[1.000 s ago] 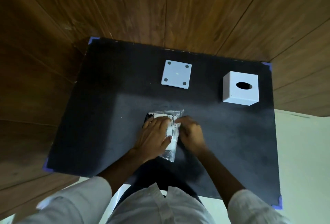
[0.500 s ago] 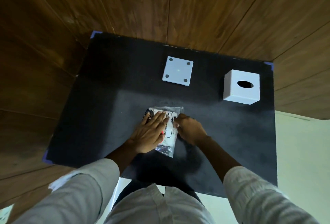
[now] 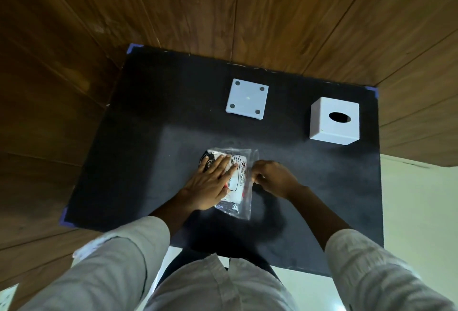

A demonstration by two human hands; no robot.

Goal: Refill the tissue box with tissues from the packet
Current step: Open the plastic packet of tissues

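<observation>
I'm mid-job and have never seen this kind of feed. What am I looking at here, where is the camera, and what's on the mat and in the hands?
There is no machine: a person works bare-handed, filmed by a wide-angle camera on their head looking down. On the black mat lie a white tissue box with an oval opening on top, its separate square base plate, and a clear tissue packet. The left hand presses flat on the packet; the right hand pinches the packet's right edge, seemingly to open it.

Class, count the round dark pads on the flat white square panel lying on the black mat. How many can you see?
4. One sits at each corner of the flat white panel, which lies on the black mat left of the tissue box. None looks hidden.
</observation>
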